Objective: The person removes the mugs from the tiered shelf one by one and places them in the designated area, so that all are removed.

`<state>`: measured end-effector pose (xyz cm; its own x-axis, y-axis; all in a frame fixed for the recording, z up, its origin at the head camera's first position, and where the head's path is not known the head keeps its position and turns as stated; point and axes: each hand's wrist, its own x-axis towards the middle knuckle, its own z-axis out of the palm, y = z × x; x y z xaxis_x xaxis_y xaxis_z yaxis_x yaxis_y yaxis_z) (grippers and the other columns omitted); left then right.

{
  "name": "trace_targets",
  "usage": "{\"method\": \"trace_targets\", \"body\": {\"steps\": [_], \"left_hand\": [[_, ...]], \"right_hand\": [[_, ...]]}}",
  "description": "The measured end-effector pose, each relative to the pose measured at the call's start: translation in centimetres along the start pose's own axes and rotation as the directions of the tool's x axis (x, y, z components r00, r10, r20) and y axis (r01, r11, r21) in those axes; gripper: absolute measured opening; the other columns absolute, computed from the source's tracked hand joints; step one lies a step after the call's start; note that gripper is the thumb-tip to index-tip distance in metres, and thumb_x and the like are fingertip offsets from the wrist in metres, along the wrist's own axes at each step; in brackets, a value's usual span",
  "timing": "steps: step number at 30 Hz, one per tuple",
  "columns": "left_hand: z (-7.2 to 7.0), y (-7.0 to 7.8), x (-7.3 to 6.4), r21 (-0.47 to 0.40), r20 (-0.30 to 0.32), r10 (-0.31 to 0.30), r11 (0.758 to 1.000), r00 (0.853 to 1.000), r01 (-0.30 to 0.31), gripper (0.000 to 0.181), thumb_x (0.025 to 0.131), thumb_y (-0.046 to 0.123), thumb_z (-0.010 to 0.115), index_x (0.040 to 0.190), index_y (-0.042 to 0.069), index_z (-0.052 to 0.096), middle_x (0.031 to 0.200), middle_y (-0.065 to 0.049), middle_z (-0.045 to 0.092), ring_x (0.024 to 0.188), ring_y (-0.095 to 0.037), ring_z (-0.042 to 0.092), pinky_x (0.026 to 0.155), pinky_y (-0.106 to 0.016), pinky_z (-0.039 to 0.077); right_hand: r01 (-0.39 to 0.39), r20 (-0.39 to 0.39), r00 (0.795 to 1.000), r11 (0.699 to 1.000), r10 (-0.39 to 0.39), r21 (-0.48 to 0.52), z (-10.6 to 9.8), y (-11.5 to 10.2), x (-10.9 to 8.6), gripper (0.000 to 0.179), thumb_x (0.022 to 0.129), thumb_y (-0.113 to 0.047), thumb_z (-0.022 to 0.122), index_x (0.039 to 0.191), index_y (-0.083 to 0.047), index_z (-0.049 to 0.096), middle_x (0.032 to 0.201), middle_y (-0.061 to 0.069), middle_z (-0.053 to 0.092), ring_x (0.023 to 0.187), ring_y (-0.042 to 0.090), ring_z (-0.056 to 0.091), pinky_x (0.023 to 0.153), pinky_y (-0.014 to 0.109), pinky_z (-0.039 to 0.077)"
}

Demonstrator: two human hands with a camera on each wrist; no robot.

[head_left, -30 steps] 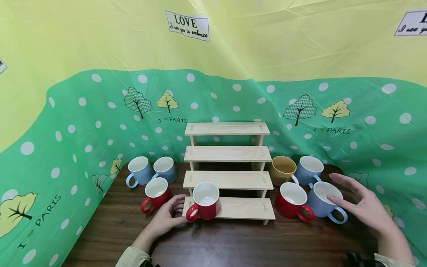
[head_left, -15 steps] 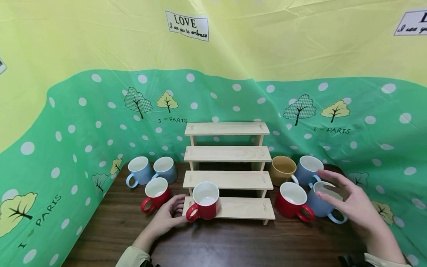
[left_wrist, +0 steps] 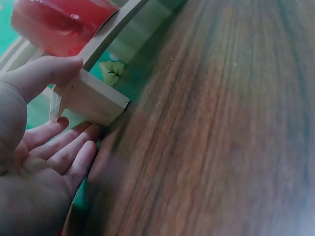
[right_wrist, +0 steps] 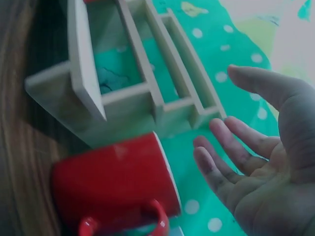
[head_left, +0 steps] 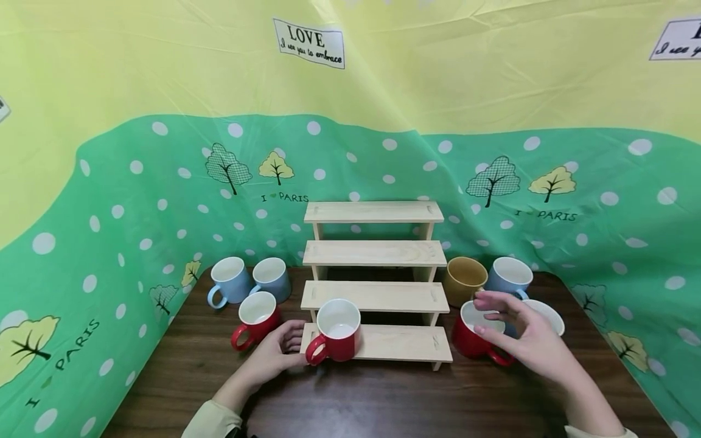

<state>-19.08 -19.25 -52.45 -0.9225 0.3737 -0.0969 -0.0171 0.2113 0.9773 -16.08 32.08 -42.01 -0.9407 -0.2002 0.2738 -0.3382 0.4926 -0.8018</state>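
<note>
A red mug with a white inside stands upright on the left end of the lowest step of a four-tier pale wooden stand. My left hand rests at that end, its thumb touching the step's edge and its loosely extended fingers lying by the wooden leg. Over at the right, my right hand hovers with parted fingers above a second red mug. In the right wrist view nothing lies between those fingers, and the red mug is apart from them.
Right of the stand are a tan mug, a blue mug and another blue mug, partly hidden by my right hand. At the left stand two blue mugs and a red mug. Patterned cloth hangs behind the table.
My right hand has moved left, from above the front blue mug to above the red mug beside it. My left hand and the mugs have stayed in place.
</note>
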Motion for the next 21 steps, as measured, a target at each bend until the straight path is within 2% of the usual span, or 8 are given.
{"method": "trace_targets", "body": {"steps": [3, 8, 11, 15, 18, 21], "left_hand": [[0.1, 0.3, -0.1, 0.006, 0.019, 0.003, 1.0, 1.0, -0.003, 0.074, 0.094, 0.01, 0.086, 0.154, -0.005, 0.046, 0.144, -0.022, 0.065, 0.126, -0.034, 0.067, 0.102, -0.023, 0.055], [0.2, 0.6, -0.3, 0.0, 0.025, 0.008, 1.0, 1.0, -0.008, 0.076, 0.095, 0.008, 0.085, 0.157, -0.004, 0.043, 0.148, -0.025, 0.062, 0.129, -0.036, 0.066, 0.105, -0.031, 0.057], [0.3, 0.8, -0.4, -0.007, 0.023, 0.008, 1.0, 1.0, -0.008, 0.078, 0.095, 0.007, 0.085, 0.158, -0.003, 0.042, 0.15, -0.026, 0.061, 0.131, -0.037, 0.065, 0.107, -0.034, 0.057], [0.3, 0.9, -0.5, -0.01, 0.024, 0.009, 1.0, 1.0, -0.009, 0.078, 0.095, 0.007, 0.085, 0.159, -0.003, 0.041, 0.15, -0.027, 0.061, 0.13, -0.037, 0.066, 0.105, -0.03, 0.057], [0.3, 1.0, -0.5, -0.012, 0.026, 0.009, 1.0, 1.0, -0.009, 0.078, 0.096, 0.007, 0.084, 0.16, -0.003, 0.041, 0.15, -0.028, 0.061, 0.13, -0.038, 0.066, 0.103, -0.028, 0.057], [0.2, 1.0, -0.5, -0.011, 0.033, 0.006, 1.0, 0.999, -0.006, 0.078, 0.096, 0.008, 0.084, 0.16, -0.003, 0.041, 0.151, -0.028, 0.061, 0.13, -0.038, 0.066, 0.103, -0.026, 0.057]], "right_hand": [[-0.018, 0.022, 1.0, 1.0, 0.018, 0.025, 1.0, -0.4, -0.2, 0.055, 0.097, -0.011, 0.085, 0.146, -0.009, 0.062, 0.133, 0.017, 0.071, 0.114, 0.015, 0.073, 0.094, 0.017, 0.056], [-0.05, 0.049, 0.998, 0.999, 0.049, 0.018, 2.5, -0.7, -0.3, 0.048, 0.096, -0.016, 0.087, 0.138, -0.006, 0.066, 0.131, 0.014, 0.073, 0.112, 0.02, 0.075, 0.094, 0.021, 0.059], [-0.069, 0.073, 0.995, 0.998, 0.069, -0.004, 3.2, -0.8, -0.5, 0.048, 0.096, -0.02, 0.087, 0.137, -0.006, 0.066, 0.131, 0.011, 0.073, 0.113, 0.019, 0.075, 0.094, 0.026, 0.061], [-0.069, 0.1, 0.993, 0.998, 0.069, -0.004, 4.3, -0.9, -0.8, 0.054, 0.094, -0.018, 0.089, 0.14, -0.004, 0.065, 0.136, 0.013, 0.071, 0.118, 0.011, 0.072, 0.097, 0.026, 0.06], [-0.073, 0.098, 0.992, 0.997, 0.074, -0.015, 5.1, -0.9, -0.9, 0.059, 0.092, -0.021, 0.091, 0.142, -0.003, 0.065, 0.139, 0.016, 0.07, 0.123, 0.018, 0.071, 0.099, 0.025, 0.059], [-0.097, 0.088, 0.991, 0.995, 0.099, -0.03, 5.8, -0.7, -1.2, 0.063, 0.091, -0.026, 0.093, 0.142, -0.002, 0.065, 0.14, 0.017, 0.07, 0.127, 0.031, 0.071, 0.1, 0.028, 0.059]]}}
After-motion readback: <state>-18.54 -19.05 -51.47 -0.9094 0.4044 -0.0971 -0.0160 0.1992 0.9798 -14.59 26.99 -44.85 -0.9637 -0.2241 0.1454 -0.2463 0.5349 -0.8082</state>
